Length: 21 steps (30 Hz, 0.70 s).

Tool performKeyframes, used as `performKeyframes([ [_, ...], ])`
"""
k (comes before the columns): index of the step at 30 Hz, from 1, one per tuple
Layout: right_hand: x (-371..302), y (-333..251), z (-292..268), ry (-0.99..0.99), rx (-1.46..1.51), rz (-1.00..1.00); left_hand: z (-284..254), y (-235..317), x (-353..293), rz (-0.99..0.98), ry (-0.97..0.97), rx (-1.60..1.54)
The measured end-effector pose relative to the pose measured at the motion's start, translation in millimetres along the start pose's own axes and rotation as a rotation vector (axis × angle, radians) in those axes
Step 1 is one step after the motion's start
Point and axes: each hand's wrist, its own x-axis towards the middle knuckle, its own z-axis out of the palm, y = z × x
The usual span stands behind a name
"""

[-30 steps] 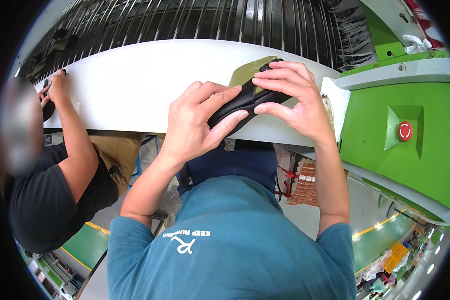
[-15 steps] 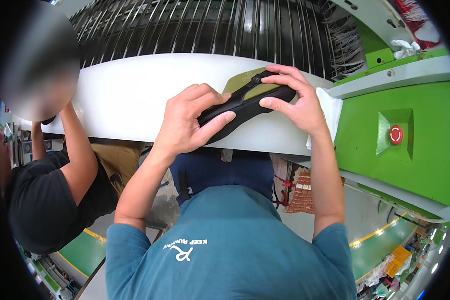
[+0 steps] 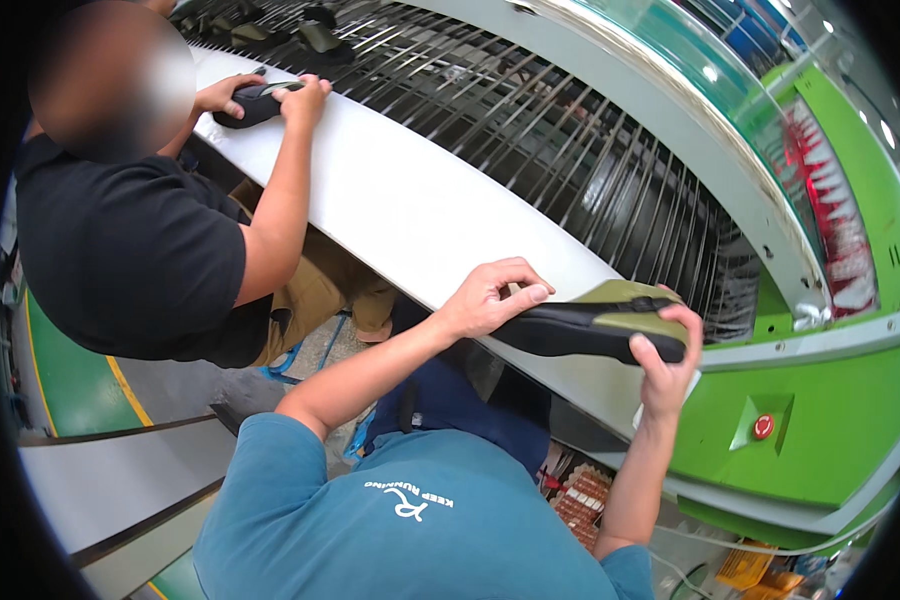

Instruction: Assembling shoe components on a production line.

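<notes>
An olive-and-black shoe (image 3: 595, 335) with a black strap and small buckle is held on its side, just above the near edge of the white work surface. My right hand (image 3: 665, 355) grips its right end, with the thumb on the near black side and the fingers around the far end. At the shoe's left end is my left hand (image 3: 498, 298), with thumb and fingers bent together at the upper edge. What lies between those fingertips is partly hidden.
Beyond the white surface (image 3: 390, 190) runs a bed of metal rods (image 3: 530, 140). A green machine housing with a red button (image 3: 763, 426) stands at the right. On the left, a co-worker in black (image 3: 130, 250) handles a similar dark shoe (image 3: 255, 104); more shoes (image 3: 317, 35) lie beyond.
My view has swung left, bringing more of the co-worker and the rods into sight. My left hand has shifted its fingers at the shoe's end; my right hand still holds the other end.
</notes>
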Motion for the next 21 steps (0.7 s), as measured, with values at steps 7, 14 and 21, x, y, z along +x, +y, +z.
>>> performKeyframes([
  [7, 58, -128, -31, 0.192, -0.139, -0.623, 6, -22, -1, -0.192, 0.306, -0.416],
  [14, 272, -190, 71, 0.538, -0.978, -1.485, 7, -3, -6, -0.109, 0.158, -0.034],
  [21, 356, -109, 146, -0.008, -0.903, -0.698, 5, -2, -6, -0.157, 0.129, 0.006],
])
